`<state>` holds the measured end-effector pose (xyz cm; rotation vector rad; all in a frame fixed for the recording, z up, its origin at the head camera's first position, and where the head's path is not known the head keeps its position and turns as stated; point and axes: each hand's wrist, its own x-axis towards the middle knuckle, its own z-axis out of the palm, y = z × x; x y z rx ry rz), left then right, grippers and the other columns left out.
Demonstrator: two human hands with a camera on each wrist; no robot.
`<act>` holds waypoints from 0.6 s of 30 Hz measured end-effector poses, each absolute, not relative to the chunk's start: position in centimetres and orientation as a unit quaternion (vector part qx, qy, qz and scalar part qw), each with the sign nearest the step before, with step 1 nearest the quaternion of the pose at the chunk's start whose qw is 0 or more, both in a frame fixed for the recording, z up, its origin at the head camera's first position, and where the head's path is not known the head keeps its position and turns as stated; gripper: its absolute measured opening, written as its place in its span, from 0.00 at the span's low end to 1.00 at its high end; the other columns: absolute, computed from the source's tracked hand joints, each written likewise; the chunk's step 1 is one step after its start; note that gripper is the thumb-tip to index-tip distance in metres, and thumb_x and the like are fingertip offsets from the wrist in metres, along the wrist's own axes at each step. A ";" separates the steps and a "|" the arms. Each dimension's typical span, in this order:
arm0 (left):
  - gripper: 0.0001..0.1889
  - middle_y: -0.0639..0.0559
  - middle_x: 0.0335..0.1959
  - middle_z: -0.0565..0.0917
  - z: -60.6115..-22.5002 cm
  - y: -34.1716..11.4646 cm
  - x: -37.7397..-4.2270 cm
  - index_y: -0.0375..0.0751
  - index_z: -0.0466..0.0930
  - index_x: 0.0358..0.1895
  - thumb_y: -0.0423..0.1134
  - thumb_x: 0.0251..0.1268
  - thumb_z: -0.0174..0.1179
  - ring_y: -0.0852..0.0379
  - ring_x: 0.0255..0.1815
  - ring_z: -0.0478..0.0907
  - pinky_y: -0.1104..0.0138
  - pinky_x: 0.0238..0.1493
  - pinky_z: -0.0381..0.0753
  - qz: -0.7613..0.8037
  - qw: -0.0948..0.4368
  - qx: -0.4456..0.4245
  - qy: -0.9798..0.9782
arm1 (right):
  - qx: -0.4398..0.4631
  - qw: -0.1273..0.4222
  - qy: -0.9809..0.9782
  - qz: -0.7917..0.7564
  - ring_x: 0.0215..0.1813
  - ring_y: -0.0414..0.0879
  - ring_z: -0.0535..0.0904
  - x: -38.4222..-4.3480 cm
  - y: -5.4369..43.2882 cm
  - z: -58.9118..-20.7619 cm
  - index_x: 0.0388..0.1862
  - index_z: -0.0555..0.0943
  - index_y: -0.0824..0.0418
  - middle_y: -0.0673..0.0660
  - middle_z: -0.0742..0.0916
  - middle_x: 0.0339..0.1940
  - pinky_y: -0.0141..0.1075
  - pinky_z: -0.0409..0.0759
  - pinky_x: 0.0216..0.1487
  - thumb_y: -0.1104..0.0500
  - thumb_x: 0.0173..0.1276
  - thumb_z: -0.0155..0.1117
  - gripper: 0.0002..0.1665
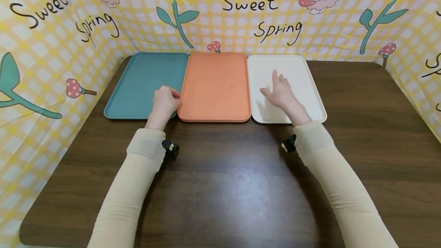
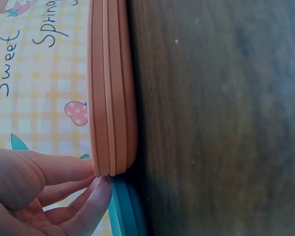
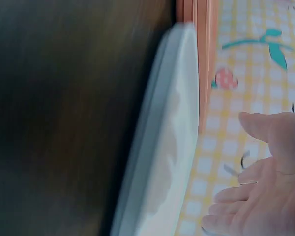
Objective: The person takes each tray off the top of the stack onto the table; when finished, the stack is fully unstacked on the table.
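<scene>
Three smooth trays, rounded rectangles, stand side by side at the far edge of the dark wood-grain table (image 1: pixel 224 183): teal tray (image 1: pixel 144 81), orange tray (image 1: pixel 215 87) in the middle, white tray (image 1: pixel 299 68). Left hand (image 1: pixel 165 100): fingers curled, thumb and forefinger pinching the orange rim near its front left corner (ridged along its side, I see). Right hand (image 1: pixel 282 93): fingers extended, thumb apart, holding nothing, above the white tray's glossy face. Behind: yellow-checked cloth (image 1: pixel 248 18), lightly creased.
</scene>
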<state>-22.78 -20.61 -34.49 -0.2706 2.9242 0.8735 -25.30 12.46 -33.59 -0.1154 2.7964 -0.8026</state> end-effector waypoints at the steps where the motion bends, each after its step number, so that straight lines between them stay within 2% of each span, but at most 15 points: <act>1: 0.14 0.37 0.46 0.83 -34.5 -20.6 -22.8 0.34 0.83 0.47 0.31 0.60 0.53 0.43 0.44 0.79 0.55 0.40 0.80 0.285 0.039 -0.088 0.954 | -0.048 0.122 0.955 -0.267 0.76 0.67 0.36 -25.3 11.9 -33.7 0.75 0.32 0.68 0.74 0.43 0.75 0.53 0.40 0.75 0.48 0.73 0.46 0.48; 7: 0.16 0.37 0.50 0.82 -34.7 -20.8 -22.8 0.34 0.82 0.49 0.31 0.60 0.52 0.42 0.45 0.80 0.54 0.42 0.80 0.295 0.040 -0.090 0.950 | -0.083 0.159 0.949 -0.259 0.76 0.66 0.35 -24.9 9.4 -34.3 0.74 0.33 0.70 0.74 0.43 0.75 0.52 0.41 0.75 0.48 0.74 0.45 0.47; 11: 0.16 0.36 0.51 0.82 -34.9 -20.8 -22.8 0.33 0.82 0.49 0.31 0.61 0.51 0.42 0.44 0.80 0.55 0.41 0.80 0.300 0.042 -0.089 0.949 | -0.098 0.166 0.950 -0.244 0.76 0.66 0.36 -24.7 8.4 -34.7 0.74 0.38 0.72 0.74 0.46 0.75 0.52 0.41 0.75 0.48 0.74 0.45 0.45; 14: 0.16 0.36 0.52 0.81 -34.9 -20.8 -22.8 0.33 0.81 0.50 0.31 0.62 0.50 0.42 0.45 0.79 0.55 0.42 0.80 0.302 0.047 -0.088 0.948 | -0.115 0.162 0.957 -0.213 0.76 0.66 0.43 -24.5 7.8 -34.9 0.72 0.48 0.75 0.74 0.57 0.73 0.51 0.44 0.75 0.49 0.74 0.45 0.41; 18: 0.16 0.36 0.52 0.81 -34.9 -20.9 -22.8 0.34 0.82 0.50 0.32 0.62 0.50 0.42 0.46 0.79 0.55 0.43 0.80 0.299 0.050 -0.087 0.949 | -0.130 0.135 0.966 -0.180 0.69 0.65 0.60 -24.4 7.4 -35.4 0.61 0.68 0.75 0.72 0.76 0.59 0.50 0.54 0.72 0.51 0.73 0.47 0.29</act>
